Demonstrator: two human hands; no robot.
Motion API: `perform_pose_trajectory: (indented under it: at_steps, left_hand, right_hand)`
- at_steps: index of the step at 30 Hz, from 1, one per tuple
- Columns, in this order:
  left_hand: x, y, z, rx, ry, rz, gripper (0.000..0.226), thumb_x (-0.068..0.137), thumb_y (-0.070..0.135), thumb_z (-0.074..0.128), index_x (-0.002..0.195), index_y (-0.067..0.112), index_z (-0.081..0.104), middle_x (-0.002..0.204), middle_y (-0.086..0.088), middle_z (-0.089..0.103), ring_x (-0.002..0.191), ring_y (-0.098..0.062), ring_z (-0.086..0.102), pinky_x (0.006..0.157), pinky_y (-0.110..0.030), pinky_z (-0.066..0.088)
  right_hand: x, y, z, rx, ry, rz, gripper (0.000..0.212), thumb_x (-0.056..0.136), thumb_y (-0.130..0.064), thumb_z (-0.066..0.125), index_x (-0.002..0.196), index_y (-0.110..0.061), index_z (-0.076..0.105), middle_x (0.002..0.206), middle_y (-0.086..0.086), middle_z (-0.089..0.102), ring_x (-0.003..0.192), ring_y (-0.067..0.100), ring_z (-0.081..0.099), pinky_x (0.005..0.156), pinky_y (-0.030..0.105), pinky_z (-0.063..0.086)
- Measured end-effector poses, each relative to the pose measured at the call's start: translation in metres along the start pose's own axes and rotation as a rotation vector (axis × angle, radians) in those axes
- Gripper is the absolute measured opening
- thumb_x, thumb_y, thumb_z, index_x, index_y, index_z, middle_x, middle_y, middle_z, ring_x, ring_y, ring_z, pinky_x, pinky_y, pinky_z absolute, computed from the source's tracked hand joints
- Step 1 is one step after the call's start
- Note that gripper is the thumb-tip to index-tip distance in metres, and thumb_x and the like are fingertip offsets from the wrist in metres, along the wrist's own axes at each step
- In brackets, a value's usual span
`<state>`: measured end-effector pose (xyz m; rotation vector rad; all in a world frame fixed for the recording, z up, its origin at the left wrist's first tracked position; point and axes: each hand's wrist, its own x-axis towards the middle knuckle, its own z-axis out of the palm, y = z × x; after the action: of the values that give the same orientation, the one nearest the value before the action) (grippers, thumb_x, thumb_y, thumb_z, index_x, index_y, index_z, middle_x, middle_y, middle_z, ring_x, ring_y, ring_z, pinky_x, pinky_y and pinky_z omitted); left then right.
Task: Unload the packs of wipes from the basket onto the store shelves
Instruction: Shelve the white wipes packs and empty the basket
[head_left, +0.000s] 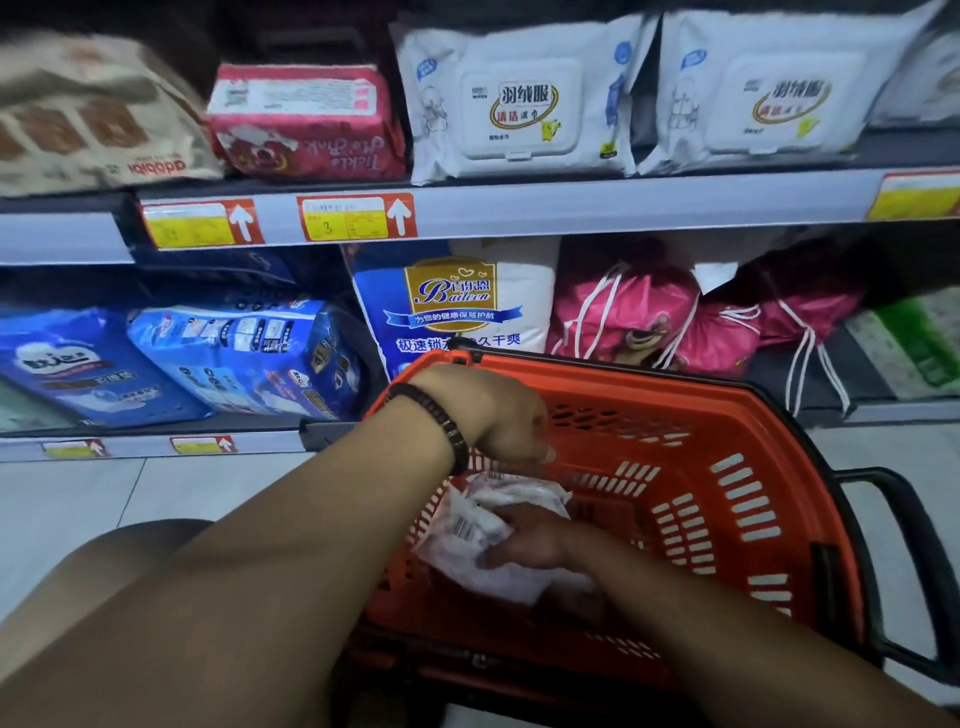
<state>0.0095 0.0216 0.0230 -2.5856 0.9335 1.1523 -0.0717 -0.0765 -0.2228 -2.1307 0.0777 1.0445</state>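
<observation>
A white pack (483, 530) lies low in the red basket (737, 499), with the right hand (535, 540) closed over its near side and the left hand (498, 415) above it, fingers curled down; whether they pinch anything I cannot tell. It looks like the only pack left there. On the upper shelf (571, 200) similar white packs (519, 98) already stand, so unloading seems close to done.

White wipes pack (519, 98), on the shelf above the basket (779, 519): 羽绒服, 清洁湿巾.
Pack to its right (779, 93): same lid label, blurred.
Pink pack (306, 122), left of it: "Tickle the Pink", upside down.
Beige bag (93, 114), far left: "adabibi", upside down.
Price tag (356, 217): handwritten 3.
Blue-white bag (457, 301), behind the basket: "Baileen", 为您的健康保驾护航.
</observation>
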Motion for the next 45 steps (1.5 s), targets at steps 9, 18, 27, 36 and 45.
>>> perform_pose_trajectory:
  at_steps: [9,18,27,36,45]
  left_hand:
    - [-0.043,-0.031,-0.028,-0.264,0.099,-0.056,0.07,0.098,0.079,0.029,0.143,0.034,0.056,0.147,0.0,0.06,0.126,-0.028,0.064,0.107,-0.045,0.053]
    - [-0.07,-0.005,-0.012,-0.631,0.268,0.456,0.085,0.077,0.062,0.084,0.149,0.045,0.042,0.154,0.022,0.05,0.142,0.003,0.047,0.121,-0.025,0.037]
    - [-0.055,0.039,0.0,-1.095,0.425,0.458,0.065,0.09,0.009,0.082,0.139,0.03,0.045,0.133,-0.006,0.071,0.118,-0.016,0.07,0.1,-0.036,0.059]
    - [-0.077,0.025,-0.023,-1.703,0.381,0.276,0.051,0.086,0.036,0.075,0.125,0.004,0.071,0.116,-0.022,0.078,0.095,-0.035,0.079,0.086,-0.045,0.063]
    - [-0.071,0.042,-0.028,-1.971,0.496,0.264,0.069,0.084,0.069,0.061,0.128,0.017,0.074,0.119,-0.016,0.078,0.106,-0.035,0.077,0.105,-0.055,0.054]
  right_hand:
    - [-0.139,-0.079,-0.124,0.254,0.012,-0.141,0.024,0.094,-0.018,0.078,0.112,-0.002,0.078,0.099,0.003,0.078,0.087,0.016,0.073,0.087,0.032,0.056]
    - [-0.27,-0.082,-0.176,1.189,0.204,-0.271,0.036,0.092,-0.041,0.065,0.091,-0.01,0.083,0.079,0.012,0.073,0.054,0.025,0.066,0.043,0.027,0.051]
    - [-0.274,-0.083,-0.193,1.406,0.294,-0.249,0.046,0.092,-0.057,0.065,0.09,-0.013,0.079,0.077,0.007,0.07,0.051,0.02,0.058,0.044,0.023,0.042]
    - [-0.265,-0.075,-0.204,1.259,0.783,-0.451,0.03,0.103,-0.01,0.059,0.132,-0.007,0.069,0.119,0.015,0.08,0.112,0.036,0.076,0.103,0.06,0.057]
    - [-0.268,-0.109,-0.165,0.2,1.368,-0.411,0.04,0.087,-0.046,0.082,0.123,-0.038,0.067,0.113,-0.018,0.073,0.098,0.005,0.07,0.089,0.033,0.057]
